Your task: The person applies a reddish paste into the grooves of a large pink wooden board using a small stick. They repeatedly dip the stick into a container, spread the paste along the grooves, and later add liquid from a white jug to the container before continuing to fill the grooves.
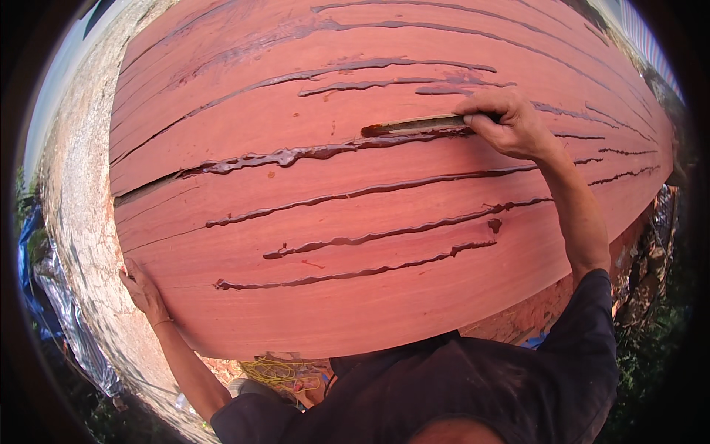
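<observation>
A broad reddish wooden slab point(310, 318) lies before me, its long cracks covered with raised beads of dark, glossy filler. My right hand point(506, 122) grips a flat wooden stick point(414, 124) between thumb and fingers. Dark brown wet filler coats the stick's left end. It lies just along the far side of a thick filler bead point(288, 155); whether it touches the bead I cannot tell. At the slab's left end, my left hand point(144, 292) holds the edge, some of its fingers hidden.
An open crack point(148, 189) runs to the slab's left edge. Pale rough ground point(81, 200) lies beyond that end. Yellow cord point(277, 372) is tangled below the near edge. Blue and silvery sheeting point(70, 311) lies at far left; leafy plants show at lower right.
</observation>
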Available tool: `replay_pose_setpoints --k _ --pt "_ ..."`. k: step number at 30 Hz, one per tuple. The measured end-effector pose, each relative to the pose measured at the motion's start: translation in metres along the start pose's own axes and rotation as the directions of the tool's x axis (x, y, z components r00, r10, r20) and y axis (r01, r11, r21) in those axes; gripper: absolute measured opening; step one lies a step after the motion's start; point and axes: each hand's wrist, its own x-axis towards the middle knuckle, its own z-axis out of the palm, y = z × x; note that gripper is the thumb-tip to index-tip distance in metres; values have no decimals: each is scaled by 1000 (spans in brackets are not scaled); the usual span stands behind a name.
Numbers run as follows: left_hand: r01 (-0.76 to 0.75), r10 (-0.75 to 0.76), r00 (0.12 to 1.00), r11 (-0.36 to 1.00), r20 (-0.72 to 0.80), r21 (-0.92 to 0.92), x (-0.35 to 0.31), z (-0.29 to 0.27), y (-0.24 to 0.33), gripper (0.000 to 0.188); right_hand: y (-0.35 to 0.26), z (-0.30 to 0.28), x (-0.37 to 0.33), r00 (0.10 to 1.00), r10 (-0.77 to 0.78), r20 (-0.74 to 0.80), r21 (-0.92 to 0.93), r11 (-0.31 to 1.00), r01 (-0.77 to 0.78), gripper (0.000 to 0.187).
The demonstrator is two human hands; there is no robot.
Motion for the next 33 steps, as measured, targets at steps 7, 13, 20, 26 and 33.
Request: replay_pose_setpoints --k 7,13,20,26,33 --pt "32 -33 999 999 19 7 -4 -1 7 98 -6 12 5 1000 8 -13 44 999 -8 17" --pt "45 -45 999 999 27 22 -5 -3 8 100 0 8 -2 999 28 -30 -41 999 -29 18" --pt "58 -57 998 998 29 -27 -8 -3 12 102 -8 4 -4 997 73 -31 54 996 -71 18" --pt "36 -36 999 999 26 2 -11 -5 20 104 -13 10 2 997 78 -22 26 997 -77 18" --pt "35 -35 999 999 11 -10 -10 -4 15 105 -6 -3 -15 985 160 -61 8 987 -159 19"
